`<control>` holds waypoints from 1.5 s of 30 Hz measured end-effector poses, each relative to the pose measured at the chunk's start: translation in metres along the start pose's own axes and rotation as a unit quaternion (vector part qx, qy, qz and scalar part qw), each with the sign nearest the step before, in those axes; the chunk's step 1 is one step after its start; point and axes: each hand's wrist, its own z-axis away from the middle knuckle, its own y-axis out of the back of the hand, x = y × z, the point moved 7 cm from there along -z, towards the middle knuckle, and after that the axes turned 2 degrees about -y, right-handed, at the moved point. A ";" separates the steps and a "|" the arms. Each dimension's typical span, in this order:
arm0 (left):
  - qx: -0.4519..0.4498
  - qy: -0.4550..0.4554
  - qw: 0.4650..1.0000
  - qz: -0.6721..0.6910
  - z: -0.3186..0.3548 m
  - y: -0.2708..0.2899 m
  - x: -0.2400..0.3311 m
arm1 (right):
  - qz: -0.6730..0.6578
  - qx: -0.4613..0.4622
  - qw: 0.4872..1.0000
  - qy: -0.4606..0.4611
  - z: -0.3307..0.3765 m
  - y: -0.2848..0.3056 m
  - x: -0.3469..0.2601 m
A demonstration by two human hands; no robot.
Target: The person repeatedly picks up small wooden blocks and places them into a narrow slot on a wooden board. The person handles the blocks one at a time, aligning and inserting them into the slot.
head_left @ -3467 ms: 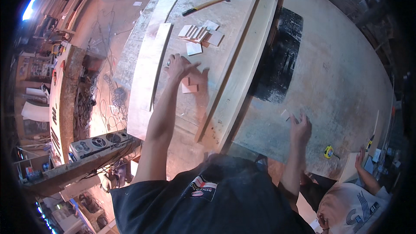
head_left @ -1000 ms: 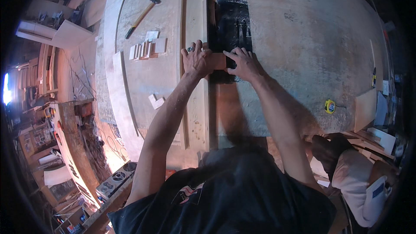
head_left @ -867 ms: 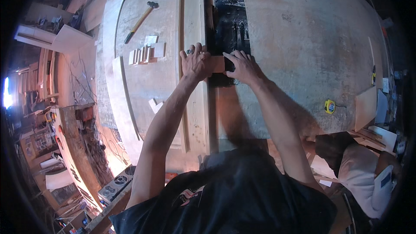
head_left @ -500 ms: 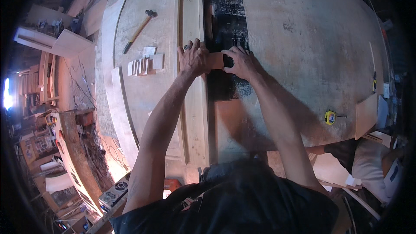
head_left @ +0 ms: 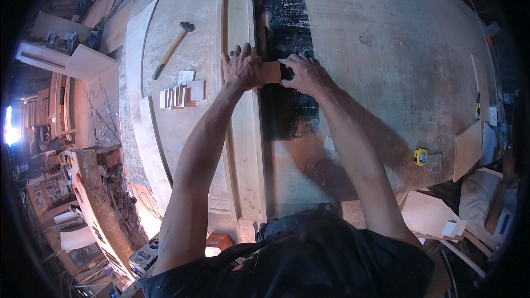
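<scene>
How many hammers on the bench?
1. The hammer lies on the workbench, up and left of the left hand, beyond the small wood blocks. Clutter around the bench edges could hide more.

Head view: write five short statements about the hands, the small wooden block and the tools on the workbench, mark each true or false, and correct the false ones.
1. Both hands are on the small wooden block. True: left hand and right hand grip it from either side.
2. The block sits beside the long plank. True.
3. The hammer lies right of the black patch. False: it lies left, beyond the plank.
4. The yellow tape measure is in the right hand. False: it lies apart, near the bench's right edge.
5. The row of small wood pieces is stacked on the plank. False: it lies left of it.
</scene>
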 end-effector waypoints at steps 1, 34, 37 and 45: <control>0.002 -0.004 1.000 0.002 -0.002 0.001 -0.001 | -0.009 -0.008 1.000 -0.004 -0.002 0.000 0.000; 0.040 -0.019 0.999 -0.006 -0.028 0.015 -0.006 | 0.023 -0.063 0.997 -0.025 -0.037 0.015 0.003; 0.044 -0.015 0.999 0.021 -0.030 0.018 -0.006 | 0.026 -0.058 0.998 -0.027 -0.039 0.009 0.009; 0.045 -0.020 0.999 0.020 -0.012 0.008 0.000 | 0.031 -0.076 0.996 -0.021 -0.024 0.009 0.005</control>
